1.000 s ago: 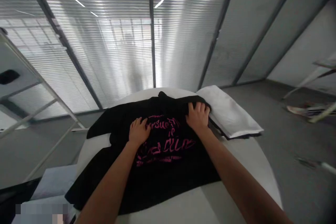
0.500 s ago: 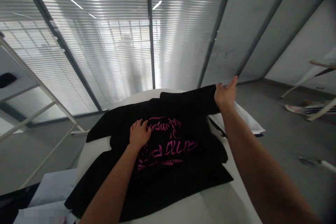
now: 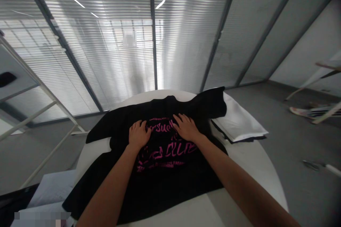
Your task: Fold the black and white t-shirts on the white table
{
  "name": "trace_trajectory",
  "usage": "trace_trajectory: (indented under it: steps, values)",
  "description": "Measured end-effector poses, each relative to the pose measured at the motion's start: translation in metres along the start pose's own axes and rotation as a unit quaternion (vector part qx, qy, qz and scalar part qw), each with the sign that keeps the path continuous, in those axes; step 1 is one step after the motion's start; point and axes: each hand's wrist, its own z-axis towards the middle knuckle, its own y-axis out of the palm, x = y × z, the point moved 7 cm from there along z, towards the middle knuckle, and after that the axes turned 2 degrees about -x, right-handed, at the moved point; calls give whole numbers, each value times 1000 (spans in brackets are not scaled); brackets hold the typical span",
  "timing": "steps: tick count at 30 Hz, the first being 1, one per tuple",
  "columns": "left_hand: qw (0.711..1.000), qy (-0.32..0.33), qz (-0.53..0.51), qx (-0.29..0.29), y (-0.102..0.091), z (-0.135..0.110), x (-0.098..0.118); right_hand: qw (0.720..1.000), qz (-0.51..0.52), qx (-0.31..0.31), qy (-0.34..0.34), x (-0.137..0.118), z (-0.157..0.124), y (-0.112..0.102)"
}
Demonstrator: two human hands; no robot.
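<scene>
A black T-shirt [image 3: 165, 181] with pink lettering lies spread over a round white table [image 3: 263, 170]. My left hand [image 3: 138, 134] rests flat on the left part of the print, fingers apart. On the upper right of the print lies my right hand [image 3: 186, 127], palm down with its fingers spread. The sleeve at the far right reaches over the edge of a folded white cloth [image 3: 237, 120], which has a dark layer beneath it. My forearms cover parts of the shirt.
Pale papers or cloth [image 3: 53, 191] lie at the lower left beside a white metal frame [image 3: 50, 106]. Behind the table stands a glass wall with blinds [image 3: 119, 60]. Scissors [image 3: 310, 165] lie on the floor at right, near a white-legged table [image 3: 327, 111].
My right hand has let go of the far-right sleeve and moved left onto the print. That sleeve has dropped onto the table and white cloth. My left hand has barely shifted.
</scene>
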Motion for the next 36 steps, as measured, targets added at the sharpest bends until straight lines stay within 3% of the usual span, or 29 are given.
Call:
trace_trajectory:
  steps: [3,7,16,25,28,31,33,36]
  values:
    - [1000,-20,3,5,-2,5,-12,998,-1,-66,15,4,-2,26]
    - [999,-49,3,14,-4,9,-31,997,1,-73,23,9,-5,29]
    - [992,-108,13,61,-16,6,-43,995,-44,-19,88,-2,-19,1]
    - [997,-67,36,-25,-1,-1,-25,982,-79,-16,169,-10,-21,-22]
    - [997,-58,32,-31,-1,-2,-20,990,-60,27,123,-24,-20,-28]
    - [998,-44,24,-40,0,-2,-17,997,-35,65,15,-44,-19,-27]
    - [998,-31,17,-44,1,-3,-17,998,-20,41,-41,-53,-18,-15]
    - [999,-14,17,-43,3,-4,-15,998,-5,-37,-60,-54,-17,7]
